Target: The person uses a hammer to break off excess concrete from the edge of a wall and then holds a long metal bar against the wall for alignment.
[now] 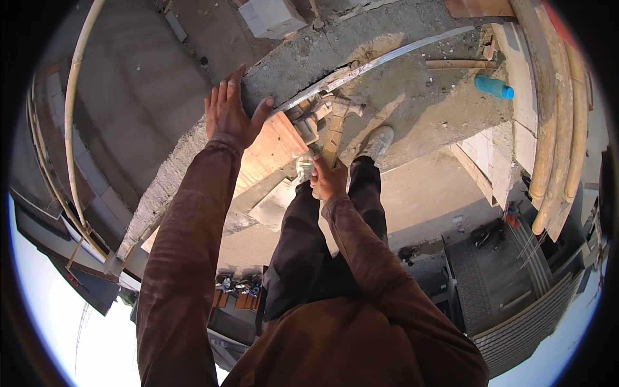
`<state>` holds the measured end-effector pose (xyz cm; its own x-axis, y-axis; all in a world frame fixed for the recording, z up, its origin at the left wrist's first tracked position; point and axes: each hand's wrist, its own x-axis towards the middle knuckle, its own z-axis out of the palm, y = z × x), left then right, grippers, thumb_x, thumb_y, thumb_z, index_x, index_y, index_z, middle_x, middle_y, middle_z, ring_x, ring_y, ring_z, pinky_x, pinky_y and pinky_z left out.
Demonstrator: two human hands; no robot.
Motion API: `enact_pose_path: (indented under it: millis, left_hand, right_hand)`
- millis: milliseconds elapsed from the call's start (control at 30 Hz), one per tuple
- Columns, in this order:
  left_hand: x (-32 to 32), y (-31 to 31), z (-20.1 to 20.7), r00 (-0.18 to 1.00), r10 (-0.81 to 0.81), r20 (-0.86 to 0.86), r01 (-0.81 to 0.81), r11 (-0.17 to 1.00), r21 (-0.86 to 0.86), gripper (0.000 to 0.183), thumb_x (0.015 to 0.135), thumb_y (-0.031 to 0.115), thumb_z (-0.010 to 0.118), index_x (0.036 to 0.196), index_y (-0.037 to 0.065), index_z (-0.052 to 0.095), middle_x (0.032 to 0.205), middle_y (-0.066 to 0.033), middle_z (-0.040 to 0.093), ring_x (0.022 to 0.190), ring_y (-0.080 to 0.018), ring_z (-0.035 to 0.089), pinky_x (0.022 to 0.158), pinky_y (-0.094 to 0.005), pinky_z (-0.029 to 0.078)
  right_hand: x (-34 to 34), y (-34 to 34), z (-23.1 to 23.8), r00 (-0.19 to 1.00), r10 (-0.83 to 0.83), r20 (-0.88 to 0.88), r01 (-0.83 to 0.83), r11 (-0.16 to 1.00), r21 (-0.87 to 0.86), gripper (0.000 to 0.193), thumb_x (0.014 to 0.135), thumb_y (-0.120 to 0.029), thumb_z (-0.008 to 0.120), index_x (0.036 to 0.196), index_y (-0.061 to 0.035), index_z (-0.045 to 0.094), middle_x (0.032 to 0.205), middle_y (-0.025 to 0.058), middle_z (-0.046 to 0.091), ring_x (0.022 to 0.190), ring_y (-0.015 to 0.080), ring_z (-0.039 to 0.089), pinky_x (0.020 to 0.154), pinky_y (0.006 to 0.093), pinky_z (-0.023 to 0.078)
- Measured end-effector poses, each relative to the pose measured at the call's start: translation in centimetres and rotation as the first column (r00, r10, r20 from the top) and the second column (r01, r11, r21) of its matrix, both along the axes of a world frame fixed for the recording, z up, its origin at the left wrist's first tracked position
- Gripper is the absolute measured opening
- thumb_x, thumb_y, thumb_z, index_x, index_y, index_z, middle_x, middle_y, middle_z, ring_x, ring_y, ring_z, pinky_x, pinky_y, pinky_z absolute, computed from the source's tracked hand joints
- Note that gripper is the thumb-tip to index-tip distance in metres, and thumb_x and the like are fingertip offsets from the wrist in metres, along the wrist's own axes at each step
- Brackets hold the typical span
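Note:
My left hand (232,115) lies on the rough edge of a grey concrete beam (303,61), fingers stretched out and thumb spread to the side. My right hand (331,178) is closed round the wooden handle of a claw hammer (333,138). The hammer's head points away from me, above the ledge between my two light shoes. Beside my left hand, an orange-brown wooden board (274,149) leans under the beam. A few broken wood pieces (308,129) lie close to the hammer head.
My feet stand on a narrow dusty concrete ledge (412,113), with a drop behind toward the ground. A blue bottle (494,86) lies on the right. Several bamboo poles (553,129) stand at the far right, and another bamboo pole (71,122) rises at the left. White blocks (271,16) sit beyond the beam.

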<state>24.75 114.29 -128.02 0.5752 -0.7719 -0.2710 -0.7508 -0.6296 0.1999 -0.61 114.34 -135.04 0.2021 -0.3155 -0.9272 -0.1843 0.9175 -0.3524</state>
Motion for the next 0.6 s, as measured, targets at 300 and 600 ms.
enact_pose_path:
  millis: [300, 600]
  left_hand:
    - [-0.2, 0.5, -1.4, 0.989, -0.083, 0.126, 0.099, 0.988, -0.121, 0.077, 0.09, 0.054, 0.061, 0.149, 0.01, 0.038, 0.131, -0.0195, 0.055, 0.125, -0.0375, 0.049, 0.107, -0.0497, 0.033]
    - [0.7, 0.9, -2.8, 0.989, -0.064, 0.134, 0.08, 0.99, -0.118, 0.08, 0.087, 0.06, 0.062, 0.146, 0.009, 0.043, 0.13, -0.019, 0.056, 0.124, -0.0372, 0.05, 0.107, -0.0478, 0.034]
  right_hand:
    - [1.3, -0.7, -4.5, 0.79, -0.599, 0.132, 0.61, 0.79, -0.064, 0.025, 0.093, -0.033, 0.064, 0.088, -0.0094, 0.057, 0.063, -0.0002, 0.049, 0.049, 0.0146, 0.05, 0.049, 0.0336, 0.042]
    - [6.3, 9.2, -2.8, 0.742, -0.584, 0.329, 0.537, 0.811, 0.231, 0.022, 0.093, -0.024, 0.068, 0.086, -0.0053, 0.059, 0.063, 0.0022, 0.055, 0.048, 0.015, 0.053, 0.046, 0.0332, 0.045]
